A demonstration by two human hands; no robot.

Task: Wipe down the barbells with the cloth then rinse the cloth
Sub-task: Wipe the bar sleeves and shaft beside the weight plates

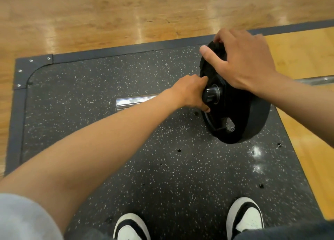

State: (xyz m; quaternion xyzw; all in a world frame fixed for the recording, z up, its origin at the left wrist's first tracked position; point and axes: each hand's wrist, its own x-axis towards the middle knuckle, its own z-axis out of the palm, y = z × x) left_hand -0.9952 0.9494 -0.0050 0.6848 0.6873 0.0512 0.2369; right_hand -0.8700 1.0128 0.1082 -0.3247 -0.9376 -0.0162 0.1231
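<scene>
A grey sleeve (pixel 19 218) showed at the lower left corner, and from it the bare left forearm reached up and rightward across the black rubber mat flecked with white (pixel 90 131). The mat's dark border with small screws (pixel 19 71) sat at the far left, with glossy wooden floor (pixel 108 13) beyond it. Near the middle, the shiny chrome end of the barbell sleeve (pixel 132 102) lay just above the mat, pointing left. The left hand (pixel 191 93) was curled around the black collar (pixel 210 95) on that sleeve, fingers wrapped on it, pressed against the face of the round black rubber weight plate (pixel 240 116). The plate stood on its edge on the mat, tilted slightly. The right hand (pixel 242 62) gripped the plate's upper rim, thumb stretched across the near face and fingers hooked over the top. No cloth could be made out clearly in either hand. To the far right, a bit of the barbell's steel shaft (pixel 314 80) ran out past the right wrist. Two white and black shoes (pixel 244 216) stood on the mat at the bottom.
</scene>
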